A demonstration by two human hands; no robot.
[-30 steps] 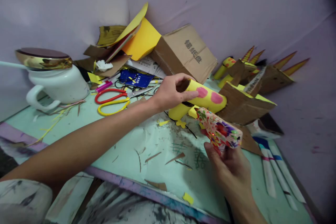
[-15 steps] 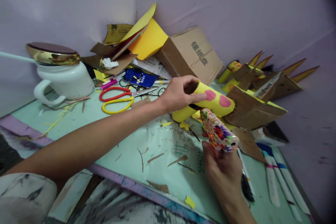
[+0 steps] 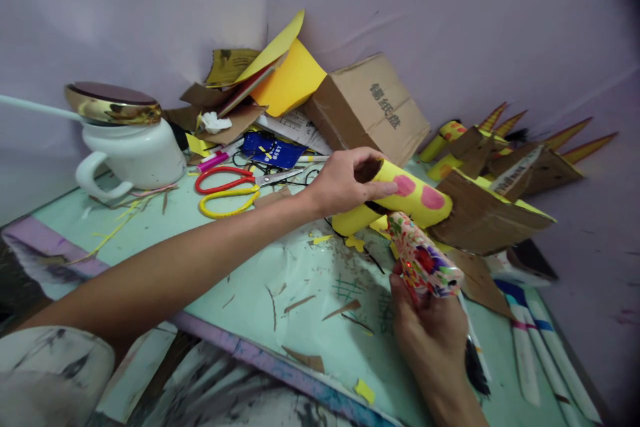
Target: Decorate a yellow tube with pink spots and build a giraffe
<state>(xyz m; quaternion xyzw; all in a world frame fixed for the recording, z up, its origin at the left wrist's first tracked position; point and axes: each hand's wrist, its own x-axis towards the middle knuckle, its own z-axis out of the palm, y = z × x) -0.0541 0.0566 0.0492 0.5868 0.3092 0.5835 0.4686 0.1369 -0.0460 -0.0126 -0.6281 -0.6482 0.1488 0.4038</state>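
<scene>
Both hands closed: left hand (image 3: 345, 181) clamps yellow tube (image 3: 400, 200), right hand (image 3: 430, 323) grips glue gun (image 3: 423, 257); nozzle is best kept at the seam, tube held steady.

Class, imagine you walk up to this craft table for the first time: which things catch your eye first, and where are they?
At the centre, the left hand grips a yellow tube with pink spots, while just below it the right hand holds a flower-patterned glue gun with its tip at the tube. At the far left stands a white mug with a gold lid, with red and yellow scissors lying beside it.
</scene>
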